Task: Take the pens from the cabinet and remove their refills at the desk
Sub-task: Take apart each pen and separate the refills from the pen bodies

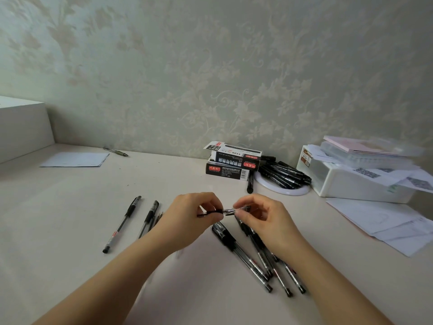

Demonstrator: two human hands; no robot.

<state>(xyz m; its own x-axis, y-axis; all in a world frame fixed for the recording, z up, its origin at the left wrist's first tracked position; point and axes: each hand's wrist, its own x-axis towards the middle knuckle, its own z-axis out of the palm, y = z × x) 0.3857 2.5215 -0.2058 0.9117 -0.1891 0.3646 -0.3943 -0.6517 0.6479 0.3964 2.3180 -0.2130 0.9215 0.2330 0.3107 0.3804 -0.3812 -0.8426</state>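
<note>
A black-gripped clear plastic pen [223, 211] is pinched above the pale worktop [70, 207], black end by the left hand [187, 219], clear barrel by the right hand [260, 219]. If pulled abruptly, parts could be scattered among the loose pens [253, 256] below.

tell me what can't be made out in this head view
- Black gel pen held by left hand and right hand: middle hidden by fingers; refill unclear.
- Black cardboard pen boxes: print too small.
- White plastic storage box: contents covered by papers.
</note>
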